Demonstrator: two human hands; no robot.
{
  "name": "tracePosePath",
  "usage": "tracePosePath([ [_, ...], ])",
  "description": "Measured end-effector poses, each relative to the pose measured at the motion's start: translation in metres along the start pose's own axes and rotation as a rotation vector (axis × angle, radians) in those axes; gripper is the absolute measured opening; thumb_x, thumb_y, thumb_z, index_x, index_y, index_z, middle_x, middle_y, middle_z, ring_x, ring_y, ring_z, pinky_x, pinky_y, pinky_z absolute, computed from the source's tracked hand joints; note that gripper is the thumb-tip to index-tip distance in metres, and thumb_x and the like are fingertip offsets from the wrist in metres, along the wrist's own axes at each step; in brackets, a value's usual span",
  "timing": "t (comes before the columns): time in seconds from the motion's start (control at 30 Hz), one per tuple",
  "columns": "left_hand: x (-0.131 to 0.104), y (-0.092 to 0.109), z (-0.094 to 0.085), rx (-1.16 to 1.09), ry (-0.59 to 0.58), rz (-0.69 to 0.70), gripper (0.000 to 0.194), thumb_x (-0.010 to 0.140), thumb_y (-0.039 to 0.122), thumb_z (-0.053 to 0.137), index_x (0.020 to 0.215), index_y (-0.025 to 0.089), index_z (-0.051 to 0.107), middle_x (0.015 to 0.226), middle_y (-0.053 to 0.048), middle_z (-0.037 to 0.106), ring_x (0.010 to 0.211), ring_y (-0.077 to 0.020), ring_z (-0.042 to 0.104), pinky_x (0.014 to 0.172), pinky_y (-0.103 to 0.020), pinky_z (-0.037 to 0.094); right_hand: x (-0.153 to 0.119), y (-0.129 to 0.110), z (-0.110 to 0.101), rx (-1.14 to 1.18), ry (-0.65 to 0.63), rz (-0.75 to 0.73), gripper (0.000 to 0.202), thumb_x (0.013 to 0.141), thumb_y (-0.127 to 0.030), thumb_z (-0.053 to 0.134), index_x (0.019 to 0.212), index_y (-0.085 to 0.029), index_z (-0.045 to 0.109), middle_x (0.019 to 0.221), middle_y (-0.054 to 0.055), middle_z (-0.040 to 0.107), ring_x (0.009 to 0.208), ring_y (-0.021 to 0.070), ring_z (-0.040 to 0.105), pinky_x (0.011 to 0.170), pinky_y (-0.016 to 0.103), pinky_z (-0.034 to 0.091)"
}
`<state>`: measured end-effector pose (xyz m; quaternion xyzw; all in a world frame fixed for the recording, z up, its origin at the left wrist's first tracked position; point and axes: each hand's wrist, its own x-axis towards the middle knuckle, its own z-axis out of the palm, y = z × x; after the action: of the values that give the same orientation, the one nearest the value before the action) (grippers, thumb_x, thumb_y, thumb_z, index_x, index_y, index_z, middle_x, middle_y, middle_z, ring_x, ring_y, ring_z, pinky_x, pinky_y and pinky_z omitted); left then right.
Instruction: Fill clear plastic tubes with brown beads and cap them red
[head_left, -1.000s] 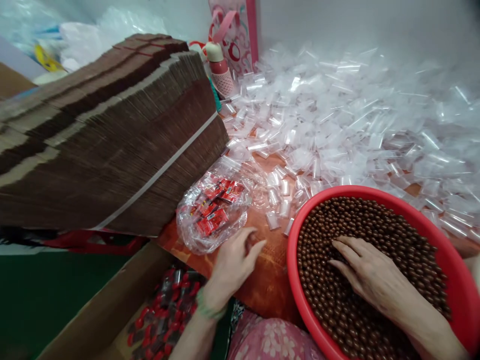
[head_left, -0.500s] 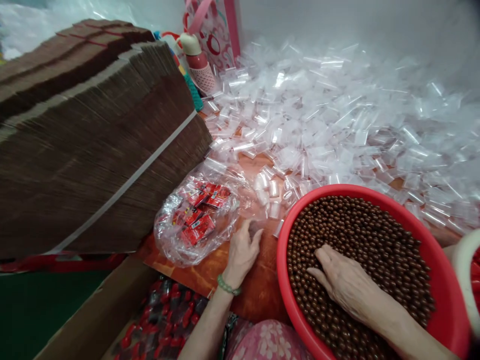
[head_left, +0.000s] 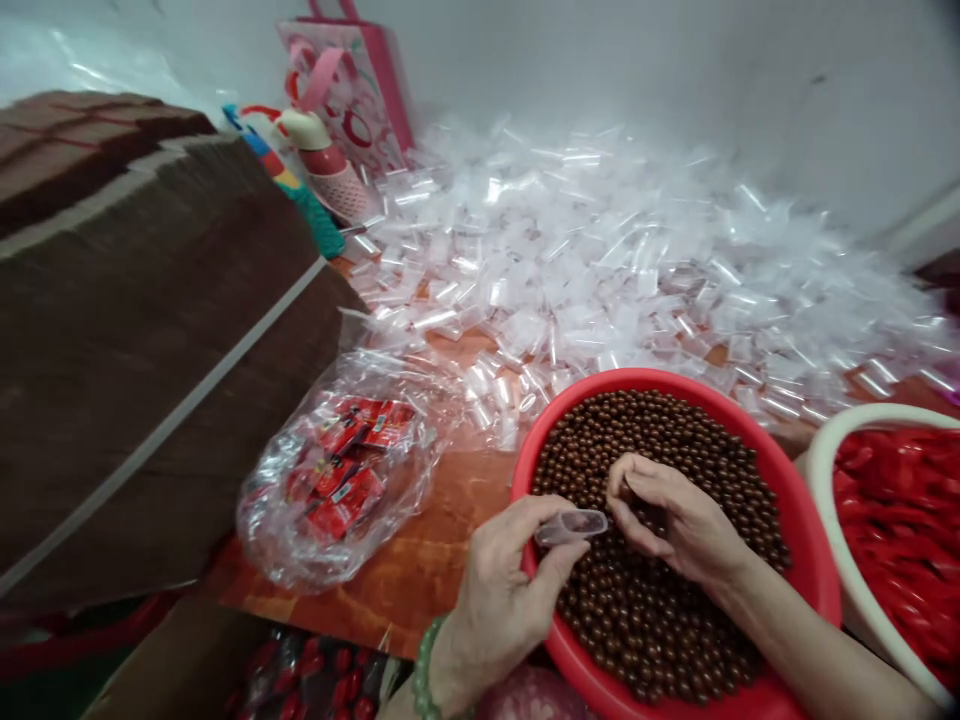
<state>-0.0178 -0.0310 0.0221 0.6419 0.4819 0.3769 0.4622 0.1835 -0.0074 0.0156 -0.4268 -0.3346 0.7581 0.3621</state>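
My left hand point(head_left: 510, 580), with a green bead bracelet point(head_left: 424, 670) at its wrist, pinches a small clear plastic container point(head_left: 574, 526) by its sides. The container's oval mouth faces right, toward my other hand. Curled over the balls, my right hand point(head_left: 679, 515) has some of the brown balls in its fingers; how many is hidden. Both hands are above a red basin point(head_left: 819, 580) filled with glossy brown balls point(head_left: 652, 630). A narrow gap separates the container's mouth from the right fingertips.
A white tub point(head_left: 825, 480) of red pieces point(head_left: 904, 530) stands at right. Clear containers point(head_left: 570, 260) lie heaped behind the basin. At left are a plastic bag point(head_left: 270, 520) with red packets point(head_left: 349, 500) and a strapped cardboard stack point(head_left: 150, 340). A bottle point(head_left: 322, 160) and pink bag point(head_left: 375, 90) stand behind.
My left hand has come from the tabletop to the basin, now with a clear container in it. My right hand has lifted off the balls and curled. The view has shifted right.
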Motion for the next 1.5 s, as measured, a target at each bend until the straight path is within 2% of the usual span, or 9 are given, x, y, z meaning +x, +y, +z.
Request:
tracePosePath([
  [0.07, 0.005, 0.003, 0.017, -0.021, -0.111, -0.019, 0.013, 0.087, 0.017, 0.063, 0.097, 0.020, 0.070, 0.091, -0.005, 0.075, 0.081, -0.0183, 0.069, 0.077, -0.027, 0.052, 0.001, -0.003, 0.002, 0.134, 0.078, -0.007, 0.030, 0.082, -0.048, 0.062, 0.086, -0.018, 0.057, 0.070, 0.000, 0.058, 0.042, 0.0065, 0.039, 0.034, 0.017, 0.015],
  [0.23, 0.015, 0.001, 0.042, 0.071, -0.292, -0.043, 0.009, 0.088, 0.018, 0.060, 0.093, 0.020, 0.068, 0.092, -0.005, 0.073, 0.083, -0.0192, 0.065, 0.080, -0.029, 0.048, 0.003, -0.006, 0.001, 0.246, 0.265, -0.106, 0.033, 0.086, -0.053, 0.056, 0.085, -0.020, 0.058, 0.076, 0.004, 0.061, 0.060, 0.0136, 0.054, 0.047, 0.022, 0.040],
  [0.4, 0.017, -0.003, 0.046, 0.223, -0.431, -0.091, 0.008, 0.087, 0.016, 0.059, 0.091, 0.019, 0.066, 0.092, -0.007, 0.072, 0.085, -0.0236, 0.065, 0.077, -0.033, 0.046, 0.001, -0.006, 0.000, 0.200, 0.228, -0.158, 0.037, 0.088, -0.057, 0.054, 0.088, -0.020, 0.059, 0.081, 0.004, 0.062, 0.066, 0.0145, 0.058, 0.060, 0.026, 0.049],
  [0.63, 0.023, -0.002, 0.044, 0.146, -0.429, -0.106, 0.014, 0.087, 0.016, 0.060, 0.100, 0.017, 0.066, 0.099, -0.007, 0.073, 0.091, -0.0241, 0.067, 0.080, -0.031, 0.045, -0.006, -0.005, 0.007, 0.096, 0.180, -0.232, 0.037, 0.090, -0.055, 0.053, 0.086, -0.019, 0.061, 0.083, 0.004, 0.061, 0.072, 0.0163, 0.060, 0.070, 0.032, 0.053],
  [0.8, 0.026, 0.000, 0.040, 0.092, -0.408, -0.184, 0.007, 0.087, 0.019, 0.061, 0.090, 0.015, 0.066, 0.090, -0.006, 0.073, 0.082, -0.0221, 0.066, 0.074, -0.030, 0.043, -0.009, -0.004, 0.006, 0.100, 0.119, -0.335, 0.034, 0.092, -0.050, 0.056, 0.089, -0.019, 0.068, 0.086, 0.005, 0.065, 0.079, 0.0177, 0.061, 0.077, 0.034, 0.054],
  [1.03, 0.028, -0.005, 0.039, -0.057, -0.414, -0.236, 0.020, 0.084, 0.015, 0.060, 0.102, 0.016, 0.070, 0.096, -0.002, 0.074, 0.086, -0.0197, 0.064, 0.078, -0.028, 0.045, -0.012, -0.003, 0.007, 0.150, 0.043, -0.311, 0.038, 0.095, -0.052, 0.053, 0.101, -0.021, 0.072, 0.098, 0.004, 0.069, 0.096, 0.0165, 0.063, 0.091, 0.028, 0.049],
  [1.27, 0.029, -0.005, 0.037, -0.155, -0.399, -0.275, 0.016, 0.084, 0.016, 0.061, 0.098, 0.014, 0.069, 0.093, -0.002, 0.072, 0.088, -0.0208, 0.064, 0.079, -0.028, 0.047, -0.015, 0.002, 0.000, -0.050, 0.021, -0.364, 0.048, 0.098, -0.058, 0.039, 0.109, -0.024, 0.070, 0.102, 0.005, 0.069, 0.099, 0.0192, 0.063, 0.094, 0.032, 0.048],
  [1.37, 0.029, -0.007, 0.036, -0.235, -0.391, -0.267, 0.023, 0.086, 0.017, 0.060, 0.107, 0.016, 0.069, 0.102, -0.004, 0.072, 0.099, -0.0228, 0.065, 0.090, -0.030, 0.047, -0.020, 0.000, -0.002, -0.173, -0.027, -0.342, 0.060, 0.094, -0.069, 0.033, 0.120, -0.025, 0.065, 0.113, 0.008, 0.067, 0.109, 0.0242, 0.062, 0.099, 0.039, 0.047],
  [1.5, 0.029, -0.012, 0.036, -0.309, -0.349, -0.279, 0.028, 0.088, 0.020, 0.061, 0.115, 0.017, 0.067, 0.110, -0.006, 0.072, 0.101, -0.0230, 0.065, 0.093, -0.033, 0.047, -0.027, -0.009, -0.003, -0.335, -0.101, -0.269, 0.076, 0.085, -0.081, 0.032, 0.136, -0.029, 0.054, 0.139, 0.008, 0.056, 0.131, 0.0288, 0.049, 0.114, 0.046, 0.033],
])
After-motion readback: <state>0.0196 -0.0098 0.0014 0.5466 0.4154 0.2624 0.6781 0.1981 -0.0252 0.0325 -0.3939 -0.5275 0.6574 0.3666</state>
